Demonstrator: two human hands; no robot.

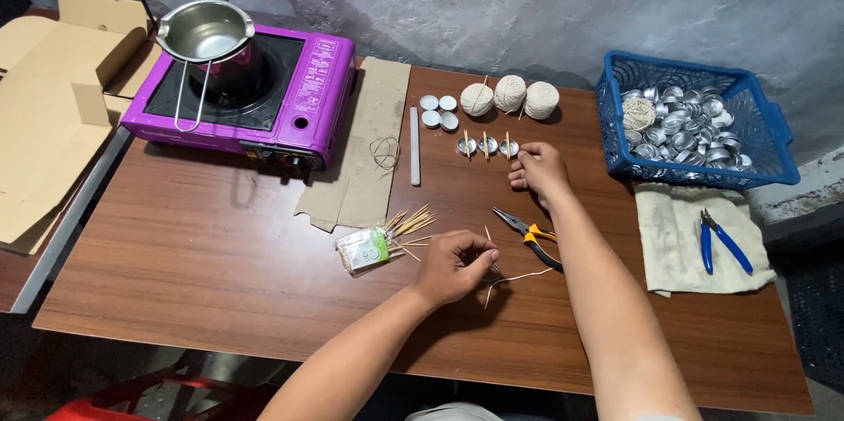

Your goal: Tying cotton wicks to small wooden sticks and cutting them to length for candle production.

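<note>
Wooden stick (pixel 489 235) pinched, left hand (pixel 453 267) | right hand (pixel 538 169) at 3 cups (pixel 487 146)

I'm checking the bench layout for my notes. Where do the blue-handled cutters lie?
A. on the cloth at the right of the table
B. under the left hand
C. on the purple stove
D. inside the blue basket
A: the blue-handled cutters lie on the pale cloth in front of the blue basket, apart from both hands and from the yellow-handled pliers.
</note>
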